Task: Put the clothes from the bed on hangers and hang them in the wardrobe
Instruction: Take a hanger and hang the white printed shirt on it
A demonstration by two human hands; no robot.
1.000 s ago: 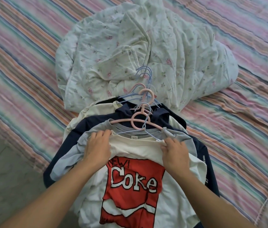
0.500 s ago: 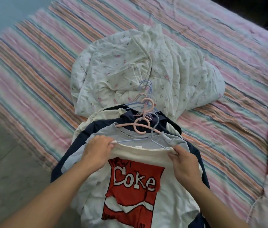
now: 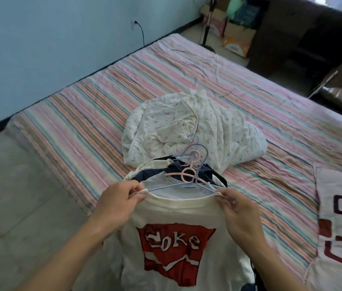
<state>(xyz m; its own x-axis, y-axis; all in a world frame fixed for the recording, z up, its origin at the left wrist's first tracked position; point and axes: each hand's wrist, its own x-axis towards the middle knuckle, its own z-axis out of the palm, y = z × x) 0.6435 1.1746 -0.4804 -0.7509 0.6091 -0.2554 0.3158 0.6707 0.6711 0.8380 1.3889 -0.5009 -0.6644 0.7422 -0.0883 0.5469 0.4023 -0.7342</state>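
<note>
Head view: the white Coke T-shirt [image 3: 178, 234] is up off the striped bed [image 3: 94, 114] on a blue hanger [image 3: 189, 184], left hand [image 3: 116, 201] and right hand [image 3: 239, 211] each pinching a shoulder seam. Hangered clothes [image 3: 165, 171] lie just behind, a floral quilt [image 3: 193, 127] beyond.

I see a blue wall [image 3: 50, 49] with a plug and black cord [image 3: 139, 31]. Cardboard boxes [image 3: 237, 36] sit on the floor far back.
</note>
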